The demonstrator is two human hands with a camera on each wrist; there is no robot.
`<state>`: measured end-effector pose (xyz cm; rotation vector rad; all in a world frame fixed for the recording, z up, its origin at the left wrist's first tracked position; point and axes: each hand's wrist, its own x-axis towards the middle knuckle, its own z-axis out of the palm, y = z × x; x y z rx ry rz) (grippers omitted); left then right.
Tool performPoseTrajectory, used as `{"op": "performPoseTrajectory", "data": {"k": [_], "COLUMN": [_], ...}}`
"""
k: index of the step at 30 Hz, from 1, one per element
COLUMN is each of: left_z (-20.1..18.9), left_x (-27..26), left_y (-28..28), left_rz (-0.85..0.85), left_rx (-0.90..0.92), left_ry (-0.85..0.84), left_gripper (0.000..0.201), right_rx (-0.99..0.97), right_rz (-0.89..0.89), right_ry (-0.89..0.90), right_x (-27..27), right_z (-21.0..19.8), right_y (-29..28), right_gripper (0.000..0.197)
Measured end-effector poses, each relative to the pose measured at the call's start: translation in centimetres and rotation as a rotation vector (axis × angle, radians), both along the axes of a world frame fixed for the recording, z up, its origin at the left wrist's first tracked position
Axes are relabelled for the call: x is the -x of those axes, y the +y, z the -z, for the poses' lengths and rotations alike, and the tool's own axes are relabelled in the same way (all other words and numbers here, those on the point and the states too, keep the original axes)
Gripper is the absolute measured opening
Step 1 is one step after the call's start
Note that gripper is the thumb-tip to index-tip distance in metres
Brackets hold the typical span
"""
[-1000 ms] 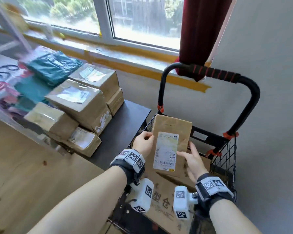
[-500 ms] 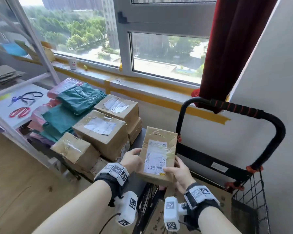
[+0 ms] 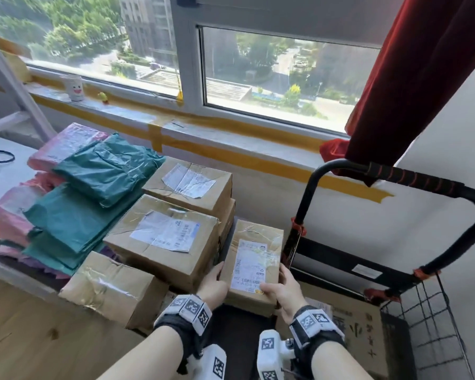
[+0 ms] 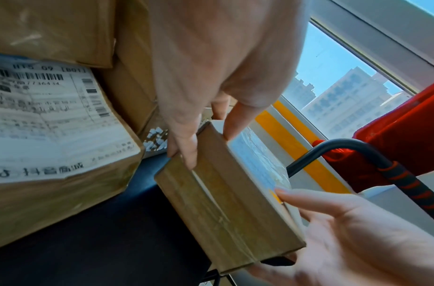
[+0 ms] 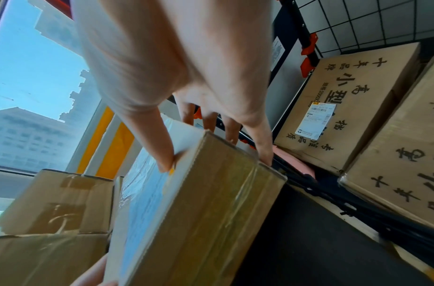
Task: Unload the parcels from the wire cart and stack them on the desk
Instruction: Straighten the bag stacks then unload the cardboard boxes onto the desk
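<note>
A small brown parcel [image 3: 254,259] with a white label on top hangs just over the right end of the dark desk [image 4: 108,241]. It is beside a stack of larger taped boxes [image 3: 162,242]. My left hand [image 3: 214,281] pinches its left edge, thumb on top [image 4: 235,123] and fingers on the side. My right hand [image 3: 279,290] grips its near right corner, thumb on the label [image 5: 162,151] and fingers down the far side. Whether the parcel touches the desk, I cannot tell. The black wire cart [image 3: 428,325] stands to the right, holding large printed cartons [image 5: 345,108].
The cart's black and red handle [image 3: 412,178] arches close to the parcel's right side. Green poly bags [image 3: 99,182] and pink bags [image 3: 63,144] lie left of the boxes. A low taped box [image 3: 113,286] sits at the desk's front. Window sill and wall are behind; a red curtain [image 3: 412,78] hangs at the right.
Both hands lifted the small parcel out of the cart, carried it left and lowered it flat beside the box stack. The head view swung up and left.
</note>
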<state>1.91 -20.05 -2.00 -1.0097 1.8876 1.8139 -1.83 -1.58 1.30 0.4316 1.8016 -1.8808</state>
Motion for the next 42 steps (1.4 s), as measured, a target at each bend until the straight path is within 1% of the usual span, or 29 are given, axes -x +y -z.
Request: {"op": "performPoseTrajectory", "data": {"k": [1, 3, 4, 5, 6, 8, 9, 10, 11, 13, 15, 16, 18, 20, 23, 26, 28, 30, 33, 36, 39, 42], "left_z": [-1.5, -4.4, -5.3, -5.9, -6.0, -4.9, -3.1, -0.8, 0.8, 0.6, -1.2, -2.9, -4.8, -5.1, -5.1, -5.3, -6.2, -7.1, -8.7, -9.6, -9.4, -8.5], "left_x": [-0.4, -1.2, -1.4, -1.6, -1.6, -1.1, -0.6, -0.1, 0.2, 0.0, -0.7, -1.1, -1.8, -2.0, -2.1, -1.9, -1.7, -1.1, 0.2, 1.5, 2.3, 2.6], "left_y": [0.3, 0.8, 0.8, 0.9, 0.8, 0.5, 0.2, -0.3, -0.6, -0.7, -0.4, 0.0, 0.5, 0.6, 0.4, 0.6, 1.3, 2.3, 5.1, 9.0, 13.4, 17.0], "left_rz": [0.016, 0.029, 0.032, 0.04, 0.049, 0.065, 0.061, 0.058, 0.054, 0.065, 0.104, 0.127, 0.146, 0.148, 0.16, 0.186, 0.215, 0.249, 0.332, 0.427, 0.475, 0.522], "left_rx": [0.026, 0.098, 0.097, 0.076, 0.062, 0.06, 0.074, 0.089, 0.102, 0.115, 0.114, 0.113, 0.102, 0.109, 0.128, 0.158, 0.148, 0.129, 0.097, 0.091, 0.118, 0.173], "left_ry": [-0.009, -0.025, -0.009, 0.007, 0.018, 0.04, 0.047, 0.041, 0.027, 0.005, 0.004, 0.004, 0.015, 0.005, 0.012, 0.01, 0.025, 0.048, 0.083, 0.151, 0.19, 0.183], "left_gripper": [0.066, 0.06, 0.055, 0.056, 0.06, 0.077, 0.084, 0.089, 0.09, 0.087, 0.075, 0.069, 0.058, 0.057, 0.064, 0.052, 0.043, 0.038, 0.038, 0.038, 0.036, 0.036], "right_rx": [-0.018, -0.053, -0.069, -0.081, -0.091, -0.103, -0.112, -0.119, -0.122, -0.135, -0.164, -0.175, -0.189, -0.195, -0.191, -0.239, -0.306, -0.33, -0.374, -0.42, -0.46, -0.485], "right_rz": [0.021, 0.061, 0.079, 0.101, 0.111, 0.103, 0.093, 0.085, 0.092, 0.097, 0.103, 0.106, 0.111, 0.106, 0.084, 0.061, 0.058, 0.094, 0.157, 0.228, 0.301, 0.339], "right_ry": [0.009, 0.019, 0.019, 0.018, 0.01, 0.024, 0.036, 0.05, 0.057, 0.069, 0.089, 0.094, 0.092, 0.103, 0.106, 0.083, 0.079, 0.069, 0.063, 0.041, -0.003, -0.047], "right_x": [0.0, 0.1, 0.1, 0.1, 0.2, 0.6, 0.9, 1.2, 1.6, 2.3, 2.7, 2.8, 3.1, 3.3, 3.5, 2.9, 2.5, 2.1, 1.1, -0.4, -2.2, -3.8], "right_z": [0.4, 1.0, 1.2, 1.5, 1.7, 2.0, 2.2, 2.0, 2.1, 2.3, 2.6, 2.6, 2.6, 2.6, 2.3, 0.8, -0.2, -1.2, -2.8, -3.7, -3.7, -2.3], "right_y": [-0.2, -0.6, -0.8, -1.1, -1.4, -1.9, -2.2, -2.4, -2.6, -2.9, -3.2, -3.4, -3.7, -4.0, -4.2, -3.5, -2.2, -0.3, 3.8, 8.6, 13.4, 17.8], "right_gripper": [0.086, 0.087, 0.087, 0.086, 0.085, 0.084, 0.084, 0.082, 0.08, 0.078, 0.084, 0.083, 0.071, 0.065, 0.065, 0.06, 0.058, 0.054, 0.044, 0.035, 0.031, 0.028]}}
